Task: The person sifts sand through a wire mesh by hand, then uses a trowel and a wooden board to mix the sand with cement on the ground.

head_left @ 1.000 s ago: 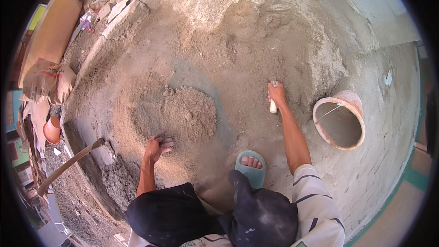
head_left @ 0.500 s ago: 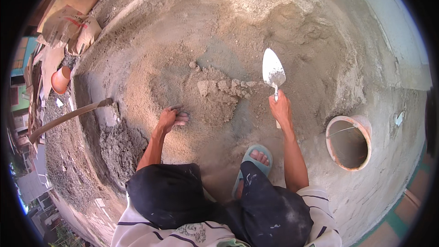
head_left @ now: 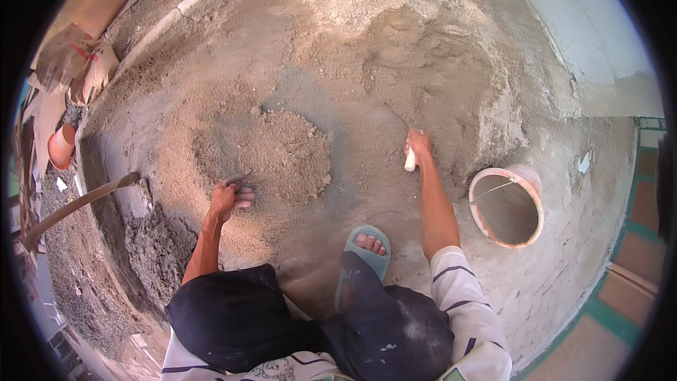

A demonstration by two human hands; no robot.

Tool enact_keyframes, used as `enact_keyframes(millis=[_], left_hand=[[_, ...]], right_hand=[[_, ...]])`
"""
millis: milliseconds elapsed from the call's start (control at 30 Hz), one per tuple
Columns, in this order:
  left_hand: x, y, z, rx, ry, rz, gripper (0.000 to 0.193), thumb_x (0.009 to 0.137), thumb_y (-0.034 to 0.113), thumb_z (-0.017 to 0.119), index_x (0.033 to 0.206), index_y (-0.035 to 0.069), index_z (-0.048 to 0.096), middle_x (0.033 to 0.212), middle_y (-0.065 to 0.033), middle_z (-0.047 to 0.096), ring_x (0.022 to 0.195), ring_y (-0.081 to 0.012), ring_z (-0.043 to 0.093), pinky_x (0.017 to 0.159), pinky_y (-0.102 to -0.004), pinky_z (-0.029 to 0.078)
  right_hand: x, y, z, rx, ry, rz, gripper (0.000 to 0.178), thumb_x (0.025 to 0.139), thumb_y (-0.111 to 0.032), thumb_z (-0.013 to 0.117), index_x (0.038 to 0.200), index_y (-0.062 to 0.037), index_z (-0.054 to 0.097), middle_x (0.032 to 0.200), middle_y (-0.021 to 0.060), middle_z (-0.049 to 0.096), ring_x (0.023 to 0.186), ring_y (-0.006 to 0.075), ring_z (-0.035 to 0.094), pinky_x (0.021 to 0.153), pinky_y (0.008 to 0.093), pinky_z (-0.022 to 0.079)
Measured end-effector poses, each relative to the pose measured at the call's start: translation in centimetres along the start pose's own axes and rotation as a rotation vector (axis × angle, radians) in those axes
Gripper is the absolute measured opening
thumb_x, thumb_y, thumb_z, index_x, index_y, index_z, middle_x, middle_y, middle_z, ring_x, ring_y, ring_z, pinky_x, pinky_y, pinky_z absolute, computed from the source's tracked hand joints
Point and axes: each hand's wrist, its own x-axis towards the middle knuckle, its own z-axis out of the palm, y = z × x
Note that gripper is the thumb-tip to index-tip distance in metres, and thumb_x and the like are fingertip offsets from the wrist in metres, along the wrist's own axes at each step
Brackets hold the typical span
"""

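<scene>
The right hand [head_left: 419, 143] holds the trowel [head_left: 410, 163], right of the sandy mound [head_left: 290, 149]; the left hand [head_left: 228, 198], partly spread, is near this mound. Around are a bucket [head_left: 530, 233] at right, a wooden handle [head_left: 79, 206] at left, a sandal [head_left: 377, 262] between.

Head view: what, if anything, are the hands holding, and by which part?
The right hand holds a trowel by its pale handle; the left hand holds nothing visible.
</scene>
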Motion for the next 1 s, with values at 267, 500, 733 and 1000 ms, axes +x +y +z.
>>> enact_keyframes(millis=[267,500,733,1000], left_hand=[[0.4,0.1,-0.2,-0.055,0.031,-0.003,0.045,0.096,0.001,0.030,0.139,-0.003,0.043,0.098,-0.0238,0.064,0.081,-0.0314,0.070,0.066,-0.0362,0.064],[-1.7,0.7,-1.5,0.033,0.095,-0.059,0.044,0.096,0.003,0.032,0.138,-0.004,0.044,0.099,-0.0249,0.065,0.081,-0.0314,0.070,0.067,-0.0376,0.064],[-0.9,1.5,-0.6,0.118,-0.013,0.066,0.046,0.094,0.003,0.034,0.137,-0.011,0.040,0.098,-0.0250,0.065,0.079,-0.0294,0.070,0.063,-0.0352,0.063],[-2.3,1.1,-1.8,0.044,0.074,-0.014,0.045,0.097,0.005,0.039,0.139,-0.011,0.038,0.097,-0.0260,0.066,0.075,-0.0290,0.070,0.060,-0.0353,0.062]], right_hand=[[-2.6,-0.4,-0.2,-0.065,0.054,-0.198,0.013,0.093,-0.019,0.051,0.093,-0.0059,0.054,0.064,0.0017,0.051,0.047,0.0124,0.049,0.040,0.0299,0.044],[-16.1,-2.5,7.4,-0.575,0.001,-0.735,0.023,0.090,-0.023,0.056,0.087,0.0000,0.054,0.067,0.0166,0.060,0.059,0.0304,0.061,0.057,0.0433,0.047],[-9.2,-1.6,5.9,-0.899,0.184,-0.697,0.045,0.091,-0.035,0.057,0.112,0.0048,0.055,0.092,0.0252,0.064,0.077,0.0404,0.065,0.068,0.0469,0.051],[-9.4,-6.9,15.0,-0.487,-0.473,-0.112,0.072,0.090,-0.054,0.057,0.139,-0.0025,0.042,0.094,0.0194,0.064,0.075,0.0247,0.065,0.061,0.0356,0.053]])
